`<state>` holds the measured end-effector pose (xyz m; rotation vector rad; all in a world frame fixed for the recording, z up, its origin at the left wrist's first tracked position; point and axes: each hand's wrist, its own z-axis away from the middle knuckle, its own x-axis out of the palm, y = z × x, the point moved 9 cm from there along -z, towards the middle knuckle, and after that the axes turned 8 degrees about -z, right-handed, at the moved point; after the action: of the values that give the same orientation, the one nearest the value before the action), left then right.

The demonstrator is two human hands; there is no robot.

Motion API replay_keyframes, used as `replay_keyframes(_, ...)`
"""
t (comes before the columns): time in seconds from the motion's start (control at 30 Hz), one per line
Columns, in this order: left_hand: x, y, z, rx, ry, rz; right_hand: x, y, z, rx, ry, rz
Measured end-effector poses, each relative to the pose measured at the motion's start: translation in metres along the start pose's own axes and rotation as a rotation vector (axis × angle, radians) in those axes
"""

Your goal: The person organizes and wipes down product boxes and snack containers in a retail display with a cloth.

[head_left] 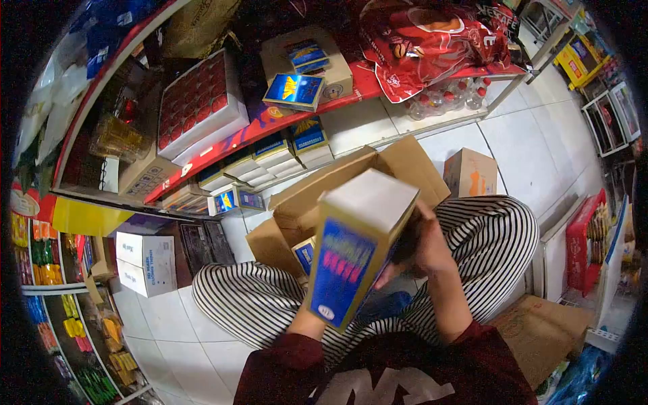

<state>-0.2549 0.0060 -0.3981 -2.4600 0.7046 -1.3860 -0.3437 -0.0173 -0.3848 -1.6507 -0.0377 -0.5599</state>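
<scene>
A tall blue and gold box point(344, 266) with a white top is held up above my lap, tilted and slightly blurred. Behind this box my left hand is hidden; only its wrist shows below the box's lower left edge. At the box's right side is my right hand point(428, 246), its fingers partly out of sight behind the box and smeared by motion. An open cardboard carton point(324, 179) stands on the floor between my crossed legs and the shelf. Inside it, at the left, part of another blue and gold box point(304, 254) shows.
Across the front runs a red-edged shelf point(368, 84) with boxes and red bags. Blue and gold boxes point(277, 152) line its lower level. A small brown box point(470, 173) sits right of the carton, a white box point(146, 263) at left, and flattened cardboard point(540, 334) at lower right.
</scene>
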Motion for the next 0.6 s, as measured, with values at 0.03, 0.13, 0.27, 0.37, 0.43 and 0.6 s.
replay_keyframes(0.03,0.001,-0.001,-0.002,-0.045,-0.037,0.015,-0.013,0.008,0.002,0.038,0.108,-0.019)
replay_keyframes(0.13,-0.006,-0.009,-0.005,-0.208,-0.149,0.077,-0.039,0.023,0.01,0.067,0.271,-0.089)
replay_keyframes(0.27,-0.015,-0.024,-0.001,-0.416,-0.309,0.124,-0.049,-0.01,-0.001,-0.036,0.307,0.003)
replay_keyframes(0.37,-0.034,-0.018,0.013,-0.154,-0.109,0.09,-0.084,-0.014,-0.003,-0.021,0.497,0.018)
replay_keyframes(0.43,-0.052,-0.018,0.029,-0.04,0.004,0.072,-0.069,-0.027,-0.008,-0.043,0.345,-0.055)
replay_keyframes(0.6,-0.038,0.005,0.026,0.189,0.384,-0.582,-0.071,0.006,0.007,0.138,0.097,0.389)
